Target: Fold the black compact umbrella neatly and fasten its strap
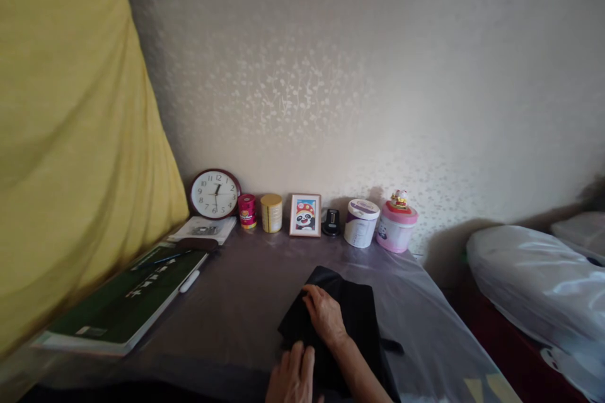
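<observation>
A black fabric item (357, 305), perhaps a bag or a folded garment, lies on the table in front of me. A short dark strap (392, 346) sticks out from its right side. My right hand (326, 315) rests on its upper part, with the fingers curled into the cloth near the left edge. Lower down, my left hand (293, 374) is at the near left edge of the same fabric, its fingers bent and closed; the bottom of the frame cuts it off. What lies under both sets of fingertips is hidden.
The table (227, 315) has a clear plastic cover. On the left lies a large green book (118, 296) beside a white marker (190, 281). Along the wall stand a clock (215, 194), a picture frame (305, 215) and several tubs (362, 223). A plastic-wrapped bundle (534, 283) sits at right.
</observation>
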`<state>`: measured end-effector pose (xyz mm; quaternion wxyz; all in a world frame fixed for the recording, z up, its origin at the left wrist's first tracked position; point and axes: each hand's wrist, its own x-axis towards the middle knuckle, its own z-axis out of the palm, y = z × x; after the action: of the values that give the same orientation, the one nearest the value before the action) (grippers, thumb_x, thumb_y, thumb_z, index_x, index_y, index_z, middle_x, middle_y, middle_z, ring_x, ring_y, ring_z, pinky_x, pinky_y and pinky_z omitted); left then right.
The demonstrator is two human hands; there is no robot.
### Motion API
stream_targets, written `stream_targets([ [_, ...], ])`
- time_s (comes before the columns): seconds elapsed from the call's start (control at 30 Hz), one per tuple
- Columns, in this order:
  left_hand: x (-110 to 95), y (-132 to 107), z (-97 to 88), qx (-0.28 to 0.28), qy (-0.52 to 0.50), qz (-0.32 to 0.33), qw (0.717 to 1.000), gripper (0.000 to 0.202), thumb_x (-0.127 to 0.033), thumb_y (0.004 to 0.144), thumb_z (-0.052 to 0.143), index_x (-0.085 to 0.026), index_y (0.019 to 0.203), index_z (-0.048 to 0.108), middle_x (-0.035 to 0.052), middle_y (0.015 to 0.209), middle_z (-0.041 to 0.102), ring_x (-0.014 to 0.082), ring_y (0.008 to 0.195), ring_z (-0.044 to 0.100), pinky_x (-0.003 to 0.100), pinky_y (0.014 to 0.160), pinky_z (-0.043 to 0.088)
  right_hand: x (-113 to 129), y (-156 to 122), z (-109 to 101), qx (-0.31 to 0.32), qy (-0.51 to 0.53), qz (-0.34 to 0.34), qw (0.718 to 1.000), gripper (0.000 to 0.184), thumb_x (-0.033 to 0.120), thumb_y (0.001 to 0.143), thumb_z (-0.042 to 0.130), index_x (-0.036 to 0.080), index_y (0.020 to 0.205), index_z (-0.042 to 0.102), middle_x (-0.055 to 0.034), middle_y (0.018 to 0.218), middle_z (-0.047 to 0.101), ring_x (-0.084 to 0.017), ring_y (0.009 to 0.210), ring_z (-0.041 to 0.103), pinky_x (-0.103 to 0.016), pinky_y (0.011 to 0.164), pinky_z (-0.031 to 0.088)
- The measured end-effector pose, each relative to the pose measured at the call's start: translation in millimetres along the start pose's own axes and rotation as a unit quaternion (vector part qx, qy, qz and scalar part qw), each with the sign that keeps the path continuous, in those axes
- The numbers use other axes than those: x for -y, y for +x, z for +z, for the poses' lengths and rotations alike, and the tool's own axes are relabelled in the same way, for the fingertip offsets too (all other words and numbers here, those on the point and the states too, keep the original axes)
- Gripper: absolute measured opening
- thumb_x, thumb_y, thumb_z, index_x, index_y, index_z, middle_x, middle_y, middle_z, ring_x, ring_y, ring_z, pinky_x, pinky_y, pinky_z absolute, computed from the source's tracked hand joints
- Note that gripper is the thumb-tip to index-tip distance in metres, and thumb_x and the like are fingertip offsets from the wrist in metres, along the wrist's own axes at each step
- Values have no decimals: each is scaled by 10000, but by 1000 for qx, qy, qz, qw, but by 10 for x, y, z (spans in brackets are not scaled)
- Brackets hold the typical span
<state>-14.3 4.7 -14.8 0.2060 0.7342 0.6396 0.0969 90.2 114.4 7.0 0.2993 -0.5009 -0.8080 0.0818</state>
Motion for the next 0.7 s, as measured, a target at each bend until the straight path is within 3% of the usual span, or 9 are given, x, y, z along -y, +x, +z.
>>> stream_targets([
  [0.1,-6,77,-50,-8,10,83,996,651,-241,661,597,-255,1287,419,72,1409,350,344,1270,320,492,1061,247,-17,7,32,-9,15,11,1000,219,217,886,396,227,989,589,-23,925,664,-152,878,616,-243,772,458],
  [0.17,-5,143,-13,-2,17,102,995,725,-234,643,617,-246,1323,365,66,1432,306,339,1308,250,497,1093,193,-29,24,34,-13,27,10,999,248,236,902,367,221,919,613,-25,885,669,-147,851,622,-241,773,456],
  [0.27,22,221,149,-8,40,95,995,833,-153,623,598,-239,1373,246,62,1460,225,328,1323,216,496,1089,221,-38,39,-21,-14,73,12,997,287,276,914,346,212,893,625,-27,839,673,-144,797,626,-239,742,464],
  [0.33,53,249,296,-35,62,97,993,787,-122,663,540,-235,1377,227,71,1453,236,308,1311,259,477,1066,280,-35,8,-92,-8,115,5,993,289,305,916,354,207,907,625,-26,840,676,-142,783,624,-240,729,471],
  [0.4,80,265,443,-90,88,114,985,701,-117,705,495,-231,1361,274,76,1420,319,283,1278,332,441,1030,345,-29,-68,-171,4,139,-30,990,284,314,917,365,205,920,627,-27,881,677,-142,828,616,-248,773,467],
  [0.57,62,300,672,-312,137,108,934,476,-132,768,475,-249,1229,484,37,1236,555,218,1146,486,381,963,417,-47,-274,-290,82,104,-154,979,297,280,929,351,209,932,639,-33,966,678,-153,1023,562,-314,980,360],
  [0.7,-8,341,698,-348,161,79,920,455,-83,782,427,-221,1209,503,33,1202,581,201,1131,500,352,939,428,-147,-201,-274,124,47,-169,977,328,274,939,318,216,993,637,-29,1068,662,-168,1138,497,-377,1045,269],
])
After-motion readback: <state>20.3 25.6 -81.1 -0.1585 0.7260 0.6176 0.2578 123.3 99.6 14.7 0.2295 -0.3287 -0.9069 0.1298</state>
